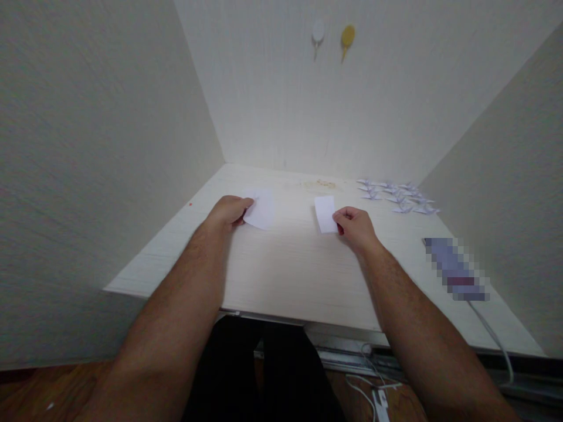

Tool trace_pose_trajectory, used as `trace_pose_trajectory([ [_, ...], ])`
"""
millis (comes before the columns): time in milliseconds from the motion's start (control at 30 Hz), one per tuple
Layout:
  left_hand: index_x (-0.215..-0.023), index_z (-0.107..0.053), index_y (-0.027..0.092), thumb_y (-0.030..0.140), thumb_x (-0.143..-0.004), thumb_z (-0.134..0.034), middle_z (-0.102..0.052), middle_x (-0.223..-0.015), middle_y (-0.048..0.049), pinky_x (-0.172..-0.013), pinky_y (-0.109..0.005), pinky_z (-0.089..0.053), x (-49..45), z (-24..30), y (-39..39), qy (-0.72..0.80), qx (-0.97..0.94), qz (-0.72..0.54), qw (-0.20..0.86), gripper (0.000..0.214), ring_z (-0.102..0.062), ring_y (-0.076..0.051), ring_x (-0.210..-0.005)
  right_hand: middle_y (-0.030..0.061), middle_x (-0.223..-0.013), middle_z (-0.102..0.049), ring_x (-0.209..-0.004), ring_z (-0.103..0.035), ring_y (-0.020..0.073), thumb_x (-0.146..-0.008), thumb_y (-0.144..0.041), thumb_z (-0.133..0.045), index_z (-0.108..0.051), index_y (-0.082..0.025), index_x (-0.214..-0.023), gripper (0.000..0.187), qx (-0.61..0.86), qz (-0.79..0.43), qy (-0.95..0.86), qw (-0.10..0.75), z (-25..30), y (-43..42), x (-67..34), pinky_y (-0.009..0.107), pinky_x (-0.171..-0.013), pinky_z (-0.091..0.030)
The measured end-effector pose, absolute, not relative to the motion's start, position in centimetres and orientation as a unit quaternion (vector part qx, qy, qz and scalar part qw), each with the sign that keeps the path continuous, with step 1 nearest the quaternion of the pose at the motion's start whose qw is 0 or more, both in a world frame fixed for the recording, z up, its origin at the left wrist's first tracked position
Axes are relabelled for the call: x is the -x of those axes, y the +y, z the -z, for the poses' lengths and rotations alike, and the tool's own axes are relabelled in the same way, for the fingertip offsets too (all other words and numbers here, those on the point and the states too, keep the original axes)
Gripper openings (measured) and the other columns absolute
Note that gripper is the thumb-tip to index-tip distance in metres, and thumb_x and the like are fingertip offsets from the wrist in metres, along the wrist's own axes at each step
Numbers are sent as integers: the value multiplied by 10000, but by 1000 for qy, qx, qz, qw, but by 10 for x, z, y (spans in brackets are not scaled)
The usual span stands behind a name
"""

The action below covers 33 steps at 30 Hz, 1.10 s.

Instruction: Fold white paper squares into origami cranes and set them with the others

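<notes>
Head view: left hand point(233, 212) and right hand point(355, 227) apart, each closed on paper. Wider sheet point(262, 210) lies inward of the left; narrower slip point(325, 214) inward of the right, long axis running away from the body. Both over the counter point(294, 275). Sheet's far edge faint; left grip's underside hidden; pixelated object point(455, 269) at right unidentifiable.

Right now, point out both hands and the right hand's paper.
Left hand point(229, 211), head view, on its middle.
Right hand point(356, 225), head view, on its middle.
Right paper point(324, 214), head view, middle of its face.
</notes>
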<state>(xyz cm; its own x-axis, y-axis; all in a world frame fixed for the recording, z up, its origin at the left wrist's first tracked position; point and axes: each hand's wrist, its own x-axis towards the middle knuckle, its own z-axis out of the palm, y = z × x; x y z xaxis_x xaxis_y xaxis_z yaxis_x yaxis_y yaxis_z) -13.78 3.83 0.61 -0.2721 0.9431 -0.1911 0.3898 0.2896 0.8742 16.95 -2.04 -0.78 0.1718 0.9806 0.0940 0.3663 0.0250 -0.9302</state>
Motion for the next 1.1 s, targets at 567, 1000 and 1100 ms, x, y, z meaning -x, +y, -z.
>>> trace_pose_trajectory([
  [567, -687, -628, 185, 348, -608, -683, -649, -712, -82, -631, -330, -442, 147, 0, 42, 769, -547, -286, 169, 189, -603, -227, -689, -32, -464, -530, -407, -433, 92, -697, -346, -609, -603, -167, -654, 183, 614, -343, -543, 459, 7, -21, -168, 224, -416, -307],
  [1000, -763, -636, 144, 208, -687, -562, -670, -773, -121, -562, -278, -502, 140, 11, 50, 696, -443, -459, 330, 124, -615, -177, -646, -33, -464, -533, -405, -438, 91, -709, -349, -605, -602, -169, -649, 190, 600, -341, -555, 465, 11, -18, -170, 221, -418, -319],
  [1100, -665, -624, 137, 166, -658, -554, -661, -716, -122, -551, -275, -500, 133, 13, 49, 661, -468, -461, 363, 76, -593, -154, -592, -30, -468, -537, -409, -445, 94, -710, -349, -603, -604, -168, -651, 191, 599, -339, -560, 461, 11, -18, -170, 224, -423, -325],
])
